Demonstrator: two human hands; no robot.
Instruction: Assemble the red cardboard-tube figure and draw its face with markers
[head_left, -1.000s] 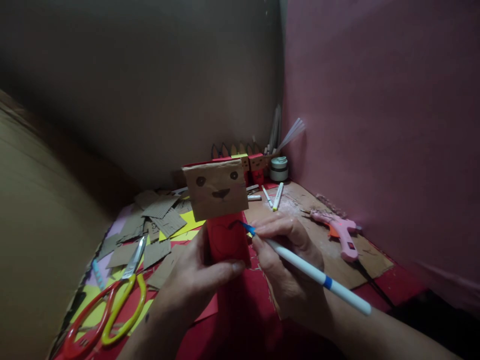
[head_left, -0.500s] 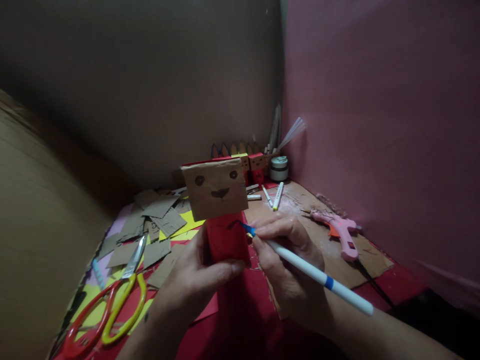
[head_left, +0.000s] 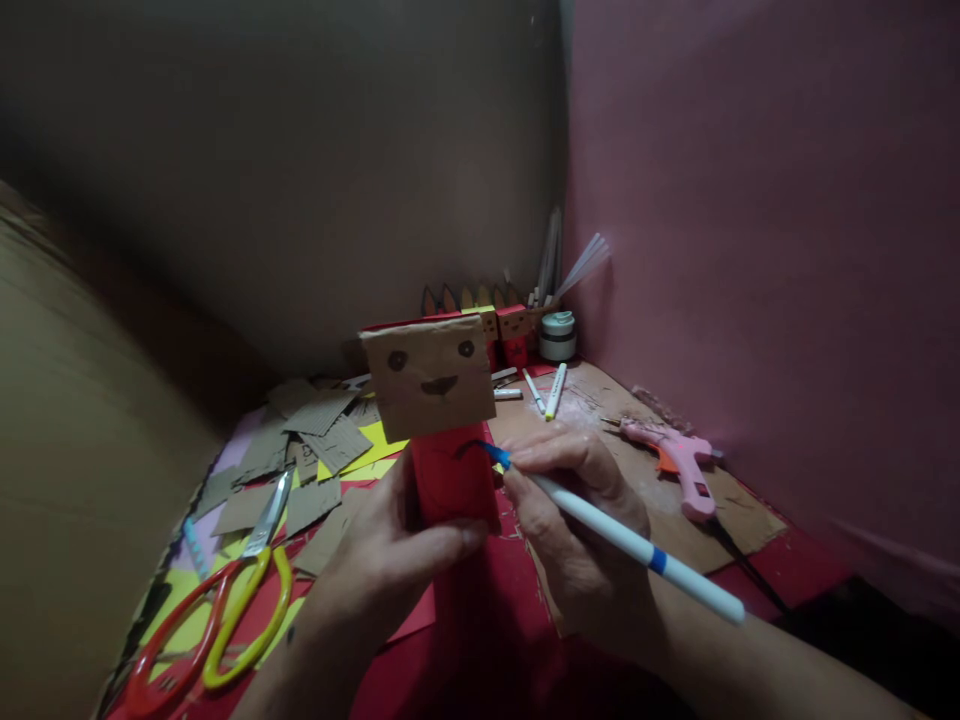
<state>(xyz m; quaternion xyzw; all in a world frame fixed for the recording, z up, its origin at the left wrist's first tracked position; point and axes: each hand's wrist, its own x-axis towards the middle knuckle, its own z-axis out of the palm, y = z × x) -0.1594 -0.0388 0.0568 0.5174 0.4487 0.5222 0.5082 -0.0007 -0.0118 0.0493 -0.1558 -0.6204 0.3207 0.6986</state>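
A paper figure has a square brown head with drawn eyes, nose and mouth, above a red body. My left hand is wrapped round the lower part of the red body and keeps the figure upright. My right hand grips a white marker with a blue band, its blue tip end against the upper right of the red body. A dark curved line shows on the red body beside the tip, with a fainter rounded outline below it.
Scissors with red and yellow handles lie at left, near cardboard scraps. A pink glue gun lies at right. Behind are loose markers, a pale lidded jar and smaller similar figures. Walls close in the sides.
The dark line on the red body has grown slightly longer toward the right. The marker tip has shifted a little; both hands keep nearly the same place.
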